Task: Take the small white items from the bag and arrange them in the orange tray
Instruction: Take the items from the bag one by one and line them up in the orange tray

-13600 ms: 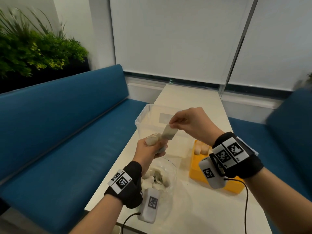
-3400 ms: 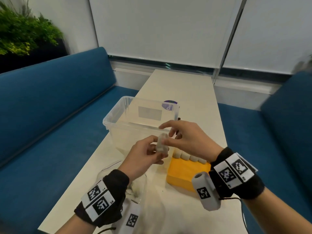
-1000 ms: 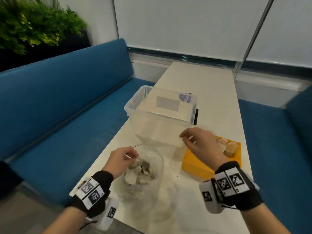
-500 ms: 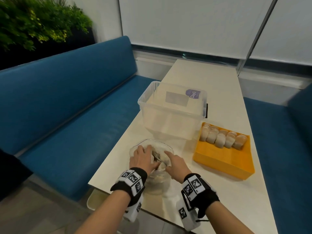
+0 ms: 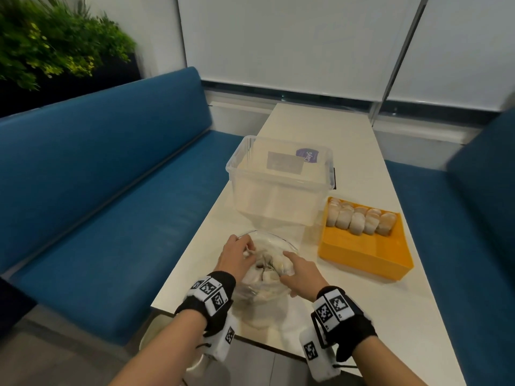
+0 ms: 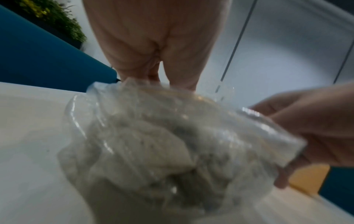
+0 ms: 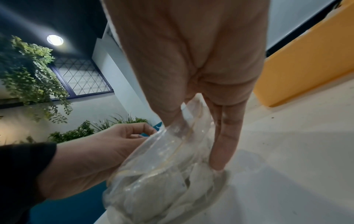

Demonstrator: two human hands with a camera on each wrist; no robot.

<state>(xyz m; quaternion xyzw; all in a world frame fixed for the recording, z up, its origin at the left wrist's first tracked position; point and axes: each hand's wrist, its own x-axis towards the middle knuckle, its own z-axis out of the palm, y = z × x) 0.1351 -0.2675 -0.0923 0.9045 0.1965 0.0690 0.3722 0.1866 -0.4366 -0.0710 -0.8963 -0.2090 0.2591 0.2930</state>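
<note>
A clear plastic bag [image 5: 264, 277] of small white items lies near the table's front edge. My left hand [image 5: 246, 250] pinches the bag's rim on the left; its curled fingers [image 7: 141, 133] show in the right wrist view. My right hand [image 5: 284, 263] grips the bag's right side, with the film between thumb and fingers [image 7: 224, 144]. In the left wrist view the bag [image 6: 162, 144] fills the middle, and the right hand [image 6: 316, 128] wraps its edge. The orange tray [image 5: 365, 254] stands to the right, with several white items [image 5: 359, 220] in a row along its far wall.
A clear plastic bin [image 5: 278, 188] with a purple label stands behind the bag, left of the tray. Blue benches [image 5: 111, 190] run along both sides of the narrow white table [image 5: 320, 129]. Green plants [image 5: 50, 45] are at the far left.
One second ago my right hand was by the tray; it has come back to the bag. Both hands now hold the bag's mouth, much as half a second ago.
</note>
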